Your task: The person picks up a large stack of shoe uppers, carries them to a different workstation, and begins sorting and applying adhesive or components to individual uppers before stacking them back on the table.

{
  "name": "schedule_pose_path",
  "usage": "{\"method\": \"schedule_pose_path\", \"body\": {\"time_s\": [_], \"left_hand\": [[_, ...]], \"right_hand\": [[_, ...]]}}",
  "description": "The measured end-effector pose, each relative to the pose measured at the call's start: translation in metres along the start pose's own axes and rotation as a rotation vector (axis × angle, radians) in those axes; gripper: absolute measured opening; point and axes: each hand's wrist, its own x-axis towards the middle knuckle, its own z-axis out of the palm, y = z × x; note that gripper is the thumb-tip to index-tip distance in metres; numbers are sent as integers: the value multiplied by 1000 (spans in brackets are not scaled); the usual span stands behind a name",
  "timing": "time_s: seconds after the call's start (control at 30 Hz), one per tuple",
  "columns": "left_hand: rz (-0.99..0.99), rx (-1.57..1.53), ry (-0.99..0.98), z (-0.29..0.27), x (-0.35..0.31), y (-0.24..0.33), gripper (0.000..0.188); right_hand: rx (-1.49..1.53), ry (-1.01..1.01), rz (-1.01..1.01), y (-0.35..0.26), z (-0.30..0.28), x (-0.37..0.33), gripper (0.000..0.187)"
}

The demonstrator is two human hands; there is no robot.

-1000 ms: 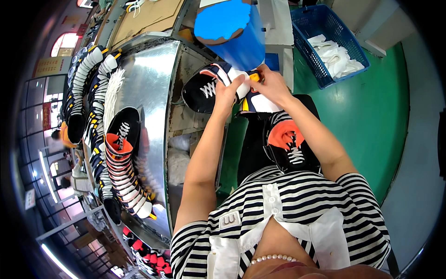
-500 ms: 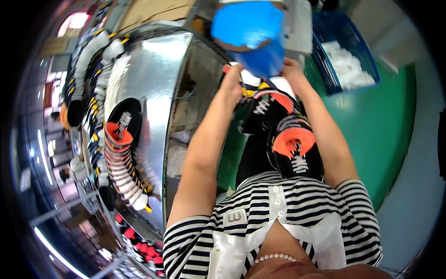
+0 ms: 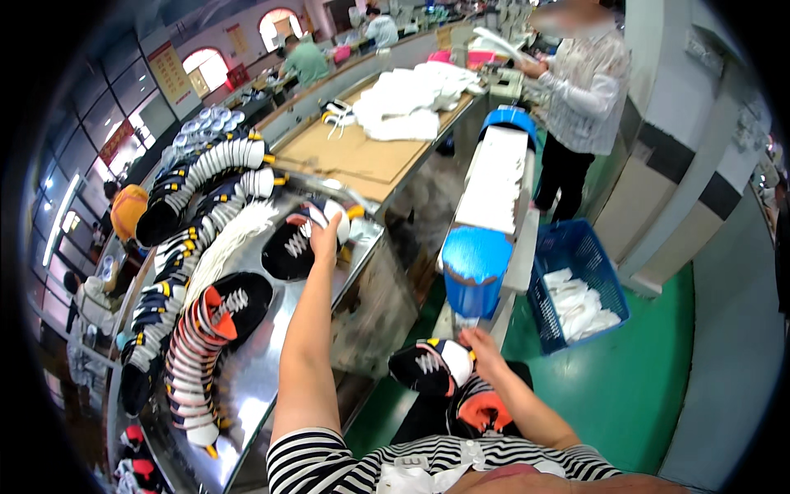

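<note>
Counting twelve as straight ahead of the person in the striped top (image 3: 309,461), I see the left hand (image 3: 325,239) reached out toward eleven o'clock, its thumb and fingers closed around the white part of a black-toed shoe upper (image 3: 286,255). That piece is at the far end of the shiny metal table (image 3: 251,387); whether all its weight is on the metal I can't tell. The right hand (image 3: 487,354) works nearer, at twelve, fingers narrow and pinching the white end of a second upper (image 3: 420,370), whose laced black toe points toward nine. Just beyond those fingers sits the rounded blue housing (image 3: 473,263) of a machine, its white top (image 3: 494,181) running away toward twelve. Another upper with a coral lining (image 3: 484,409) lies close to the body, below the right hand. Over at ten, a curved stack of nested uppers (image 3: 185,379) fans along the table, with a bundle of pale cords (image 3: 226,251) beyond it, between ten and eleven. A cardboard sheet (image 3: 329,160) lies farther off at eleven, and a white heap (image 3: 411,103) sits near twelve. Toward one o'clock, a blue basket (image 3: 609,255) on the green floor (image 3: 650,362) holds white pieces (image 3: 576,305); past it stands a co-worker (image 3: 580,107) in a pale top.
</note>
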Motion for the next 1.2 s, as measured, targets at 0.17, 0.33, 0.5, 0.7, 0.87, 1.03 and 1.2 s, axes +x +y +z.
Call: {"method": "schedule_pose_path", "body": {"time_s": [0.17, 0.33, 0.5, 0.7, 0.87, 1.03, 1.2], "left_hand": [[-78, 414, 41, -6, 2, -25, 74], [-78, 212, -610, -41, -173, 48, 37], [-874, -287, -1016, -40, -322, 89, 41], [-735, -418, -613, -17, -323, 75, 33], [-714, -199, -730, 1, -321, 81, 27], [-625, -194, -808, 31, -290, 70, 23], [-929, -293, -701, 60, -269, 49, 28]], "right_hand": [[92, 152, 59, 7, -22, 1, 19], [312, 213, 41, 5, -22, -4, 17], [119, 19, 38, 15, 15, -18, 21], [-970, 11, -772, -21, 24, -53, 42], [-213, 5, -189, -17, -6, -29, 16], [36, 40, -96, -27, -18, 4, 14], [307, 85, -17, -19, -24, 39, 8]]}}
